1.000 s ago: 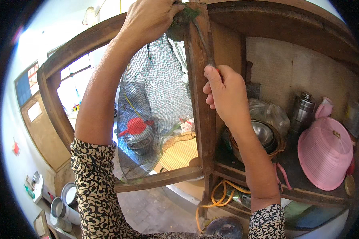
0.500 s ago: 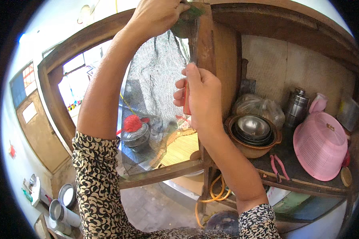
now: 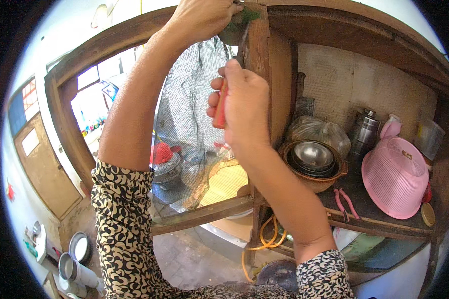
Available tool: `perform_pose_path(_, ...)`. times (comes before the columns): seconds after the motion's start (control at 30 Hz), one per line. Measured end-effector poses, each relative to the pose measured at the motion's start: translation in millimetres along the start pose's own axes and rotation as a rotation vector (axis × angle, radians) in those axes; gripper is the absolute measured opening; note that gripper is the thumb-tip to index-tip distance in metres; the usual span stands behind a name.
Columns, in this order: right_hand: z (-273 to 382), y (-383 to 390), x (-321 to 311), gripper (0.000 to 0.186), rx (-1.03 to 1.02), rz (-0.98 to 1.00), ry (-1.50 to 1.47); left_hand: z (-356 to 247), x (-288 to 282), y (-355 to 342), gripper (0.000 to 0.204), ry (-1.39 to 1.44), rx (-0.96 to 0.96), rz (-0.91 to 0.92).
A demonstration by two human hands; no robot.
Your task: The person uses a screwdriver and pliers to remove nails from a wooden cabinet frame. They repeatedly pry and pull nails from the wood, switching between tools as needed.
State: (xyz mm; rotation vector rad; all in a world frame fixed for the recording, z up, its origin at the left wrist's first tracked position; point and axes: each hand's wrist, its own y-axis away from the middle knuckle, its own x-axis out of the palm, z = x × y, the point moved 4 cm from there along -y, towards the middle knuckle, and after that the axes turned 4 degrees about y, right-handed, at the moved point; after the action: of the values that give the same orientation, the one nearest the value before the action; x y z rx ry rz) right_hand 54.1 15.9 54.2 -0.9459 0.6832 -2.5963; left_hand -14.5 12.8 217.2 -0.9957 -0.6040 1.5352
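Note:
My left hand [image 3: 207, 17] is raised at the top of the wooden frame. Its fingers are closed at a bunched green mesh [image 3: 249, 16] beside the upright post [image 3: 258, 47]. Below it my right hand [image 3: 247, 102] is wrapped around a red-handled tool [image 3: 220, 107]. A thin dark metal part of that tool points up along the post toward the green bunch; its exact kind is unclear. Loose dark netting [image 3: 189, 94] hangs across the frame opening to the left of my right hand, torn or ragged low down.
Right of the post, a shelf holds stacked bowls [image 3: 314, 155], a plastic bag [image 3: 319, 132], a steel flask [image 3: 365, 132], a pink basket [image 3: 396, 179] and pink-handled pliers [image 3: 345, 204]. An orange hose [image 3: 264, 244] hangs below. Metal pots [image 3: 69, 266] stand at lower left.
My right hand has moved slightly up and left, and the red handle now tilts more. The left hand stays at the green mesh. The view has shifted a little.

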Motion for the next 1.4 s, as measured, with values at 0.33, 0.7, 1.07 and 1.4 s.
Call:
perform_pose_path(0.33, -47, -38, -13, 0.031, -0.402, -0.203, 0.339, 1, 0, -1, 0.031, 0.080, -0.055, 0.048)
perform_pose_path(0.7, -48, -35, -6, 0.029, -0.209, -0.036, 0.036, 4, 1, -2, 0.032, 0.119, -0.018, 0.015)
perform_pose_path(1.07, -1, 2, -23, 0.035, -0.012, 0.117, 0.072, 3, -5, -2, 0.034, 0.131, -0.096, 0.057)
perform_pose_path(1.4, -15, 4, 14, 0.032, -0.004, 0.024, -0.146, 4, -4, 2, 0.039, 0.200, -0.135, 0.070)
